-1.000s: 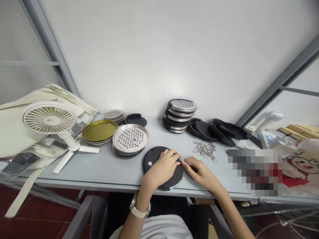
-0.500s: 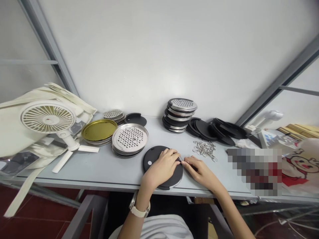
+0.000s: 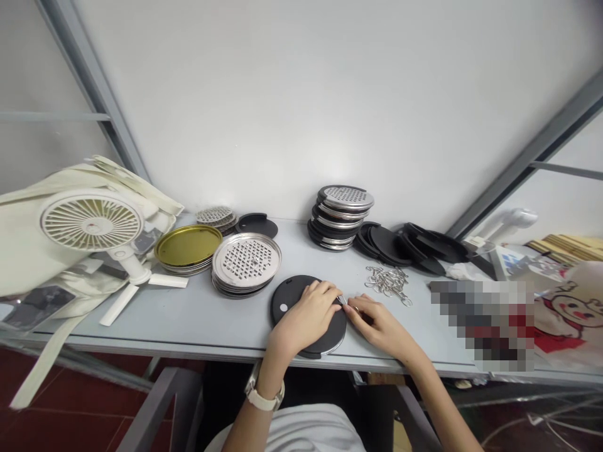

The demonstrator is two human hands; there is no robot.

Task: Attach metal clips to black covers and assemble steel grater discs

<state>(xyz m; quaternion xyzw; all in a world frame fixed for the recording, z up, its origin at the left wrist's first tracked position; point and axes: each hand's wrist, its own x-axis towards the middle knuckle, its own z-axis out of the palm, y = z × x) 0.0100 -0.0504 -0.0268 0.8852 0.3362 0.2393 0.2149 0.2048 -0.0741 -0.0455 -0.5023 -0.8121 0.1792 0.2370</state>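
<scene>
A black round grater holder point(image 3: 287, 292) lies at the table's front edge, with a strip of metal rim showing at its lower right. Over it rests my left hand point(image 3: 311, 314), its fingers curled together at the holder's right edge. My right hand point(image 3: 377, 320) is closed in a pinch around a thin silver metal piece point(image 3: 342, 301) at that same edge. What exactly the fingertips grip there is partly hidden. A pile of small silver metal hooks point(image 3: 389, 280) lies just beyond my right hand.
Left of the holder stand a stack of perforated grater discs point(image 3: 247, 260) and gold-coloured round lids point(image 3: 188, 245). Behind are stacked assembled graters point(image 3: 342, 216) and loose black holders point(image 3: 391, 245). A white fan point(image 3: 92, 220) is at far left, a printed bag point(image 3: 570, 314) at right.
The silver piece at the holder's edge shows slightly more between the fingertips. Both hands stay in nearly the same place.
</scene>
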